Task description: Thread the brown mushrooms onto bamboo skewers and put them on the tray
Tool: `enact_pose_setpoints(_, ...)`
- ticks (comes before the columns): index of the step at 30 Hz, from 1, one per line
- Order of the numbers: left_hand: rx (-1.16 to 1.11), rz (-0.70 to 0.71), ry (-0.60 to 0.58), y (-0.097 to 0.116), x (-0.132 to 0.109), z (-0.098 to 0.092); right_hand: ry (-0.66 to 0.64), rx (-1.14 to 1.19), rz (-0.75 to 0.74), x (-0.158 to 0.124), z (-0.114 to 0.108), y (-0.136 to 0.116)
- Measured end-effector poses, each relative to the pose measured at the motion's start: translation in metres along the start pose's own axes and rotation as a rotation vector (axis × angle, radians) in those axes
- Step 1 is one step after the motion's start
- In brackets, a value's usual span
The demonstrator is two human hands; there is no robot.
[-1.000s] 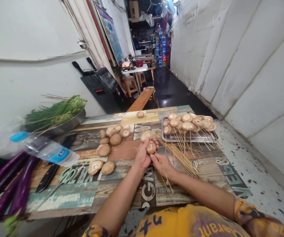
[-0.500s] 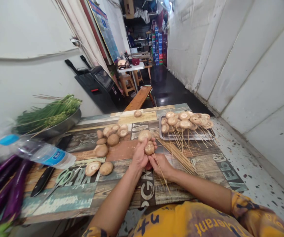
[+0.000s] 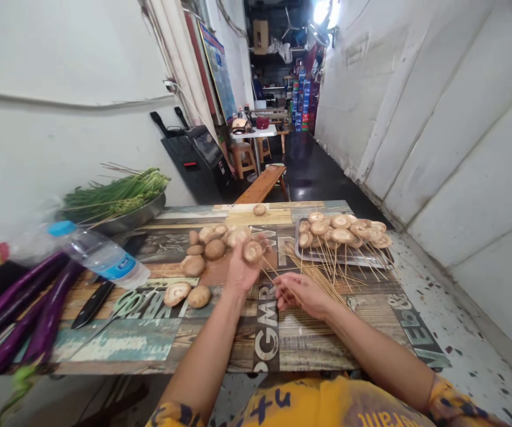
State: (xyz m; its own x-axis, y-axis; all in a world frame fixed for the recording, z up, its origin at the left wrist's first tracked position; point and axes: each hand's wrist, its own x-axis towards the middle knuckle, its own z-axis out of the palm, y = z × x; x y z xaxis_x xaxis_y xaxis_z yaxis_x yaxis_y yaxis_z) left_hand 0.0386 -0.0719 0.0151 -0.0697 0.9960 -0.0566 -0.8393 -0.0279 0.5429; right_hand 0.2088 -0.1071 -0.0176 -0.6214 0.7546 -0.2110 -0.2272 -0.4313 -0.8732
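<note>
My left hand [image 3: 241,270] is raised over the table and closed on two brown mushrooms [image 3: 253,252] threaded on a thin bamboo skewer [image 3: 270,274]. The skewer slants down to my right hand [image 3: 301,292], whose fingertips pinch its lower end. A loose heap of bare skewers [image 3: 327,279] lies just right of my right hand. Beyond it a metal tray [image 3: 301,256] holds several skewered mushrooms [image 3: 342,231]. Loose mushrooms [image 3: 204,249] lie left of my left hand, two more [image 3: 188,293] nearer me.
A water bottle [image 3: 99,256], a black-handled knife [image 3: 90,303] and green scissors [image 3: 126,303] lie on the table's left. Purple eggplants [image 3: 24,323] hang over the left edge. A metal bowl of green chives [image 3: 120,198] stands at the back left. A wooden bench [image 3: 262,184] stands beyond the table.
My left hand has risen and shifted left with the mushrooms. The skewer no longer trails toward my body; it now spans from the mushrooms to my right hand, which has dropped away from them.
</note>
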Motion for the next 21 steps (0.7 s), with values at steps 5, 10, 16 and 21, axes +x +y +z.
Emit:
enact_pose_setpoints(5, 0.053, -0.044, -0.063, 0.002, -0.005, 0.001, 0.106, -0.253, -0.082, -0.017, 0.008, -0.018)
enact_pose_setpoints(10, 0.246, -0.021, -0.029, -0.008, -0.005, 0.002, 0.059, -0.446, -0.039, -0.028, 0.011, -0.025)
enact_pose_setpoints(16, 0.258, -0.164, -0.095, -0.009, -0.007, 0.001, 0.148, -0.441, -0.111, -0.048, -0.004, -0.039)
enact_pose_setpoints(21, 0.302, -0.173, -0.001, -0.008, -0.005, -0.005, 0.429, -0.405, -0.235, -0.052, -0.038, -0.057)
